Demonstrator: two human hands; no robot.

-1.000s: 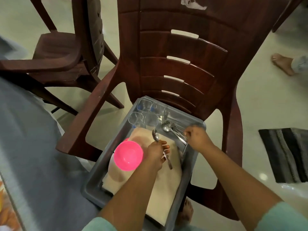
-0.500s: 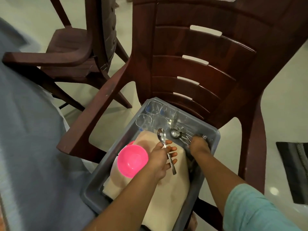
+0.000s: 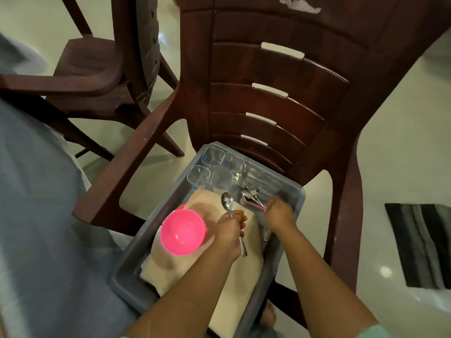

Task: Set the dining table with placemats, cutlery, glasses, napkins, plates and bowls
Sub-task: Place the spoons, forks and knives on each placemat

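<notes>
I've got the left hand [image 3: 229, 234] closed round a spoon [image 3: 227, 203], bowl end sticking out past the knuckles, handle tip poking out below the wrist side. Right hand [image 3: 278, 213] is pinched on something thin w/ a pink handle [image 3: 255, 206] just ahead of its fingertips, at the loose cutlery pile [image 3: 251, 192]; can't tell exactly which piece it is.

Everything sits in the grey tub [image 3: 296, 191] on the brown chair [image 3: 268, 93]. Four clear glasses [image 3: 214, 169] stand just beyond both hands, packed touching each other. Pink bowl [image 3: 183, 231] sits immediately left of the left hand, on the cream cloth stack [image 3: 234, 284] that runs under both forearms.

Risks, as I judge them: lifting the right hand fast could drag tangled forks/spoons along and drop them back w/ a clatter, or flick one toward the glasses. Left spoon's bowl end points at the glasses too, so a forward nudge could tip one. Left elbow swing could knock the pink bowl off the cloth.

Room: tub wall is tight against the right hand's outer side, chair back close beyond, armrest off to the left. Clearest exit looks straight up and back toward me.
</notes>
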